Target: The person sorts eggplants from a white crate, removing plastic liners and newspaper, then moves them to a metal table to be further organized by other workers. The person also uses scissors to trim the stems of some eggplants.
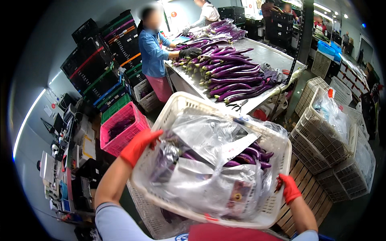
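From my end, I've got both hands on a big white plastic basket (pixel 193 101), lifted up in front of the chest and sitting at a slant. My left hand (pixel 138 148), in a red glove, has its fingers hooked over the basket's left rim. My right hand (pixel 289 189), same kind of glove, is curled closed around the right-hand edge, lower down. Inside there's clear plastic wrap (pixel 197 180) with dark purple eggplants (pixel 249 154) showing through the gap. Just past the basket is a metal table (pixel 273 52) with a long pile of loose eggplants on it, and a co-worker (pixel 152 54) in a blue shirt has a dark-gloved hand on them. Pink crate (pixel 120 145) to my left, stacked white crates (pixel 321 136) and a wooden pallet (pixel 307 197) to my right.
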The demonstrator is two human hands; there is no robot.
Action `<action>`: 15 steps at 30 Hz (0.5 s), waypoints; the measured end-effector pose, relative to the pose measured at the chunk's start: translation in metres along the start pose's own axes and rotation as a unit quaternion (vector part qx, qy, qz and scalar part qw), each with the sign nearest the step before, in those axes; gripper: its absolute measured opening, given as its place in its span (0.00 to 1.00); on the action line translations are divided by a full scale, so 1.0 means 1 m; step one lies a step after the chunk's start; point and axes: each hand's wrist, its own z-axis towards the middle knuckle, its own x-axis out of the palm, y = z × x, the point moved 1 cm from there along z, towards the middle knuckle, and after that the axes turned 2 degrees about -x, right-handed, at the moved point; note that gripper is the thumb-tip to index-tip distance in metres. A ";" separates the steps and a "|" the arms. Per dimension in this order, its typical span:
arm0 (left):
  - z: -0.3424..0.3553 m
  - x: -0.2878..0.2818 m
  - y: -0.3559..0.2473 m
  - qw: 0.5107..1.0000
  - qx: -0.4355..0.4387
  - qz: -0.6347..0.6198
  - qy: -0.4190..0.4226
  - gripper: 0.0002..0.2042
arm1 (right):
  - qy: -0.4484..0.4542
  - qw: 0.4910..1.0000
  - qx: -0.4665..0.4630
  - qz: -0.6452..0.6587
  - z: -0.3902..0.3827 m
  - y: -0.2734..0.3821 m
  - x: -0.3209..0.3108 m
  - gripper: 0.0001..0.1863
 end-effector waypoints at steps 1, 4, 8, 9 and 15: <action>0.032 -0.011 0.001 1.000 0.021 0.015 0.009 0.24 | -0.021 0.996 0.055 0.062 -0.005 -0.018 0.008 0.11; 0.152 -0.020 0.008 0.949 0.236 0.209 -0.021 0.25 | -0.030 0.981 0.130 0.142 -0.037 -0.068 0.037 0.11; 0.165 0.009 0.009 0.942 0.232 0.141 -0.199 0.30 | -0.005 0.978 0.145 0.149 -0.126 -0.046 0.136 0.07; 0.154 0.011 0.021 0.916 0.178 0.272 -0.233 0.29 | -0.097 0.962 0.181 0.179 -0.131 -0.042 0.146 0.09; 0.098 -0.001 0.147 0.866 0.119 0.307 -0.376 0.34 | -0.076 0.949 0.199 0.234 -0.138 -0.055 0.144 0.10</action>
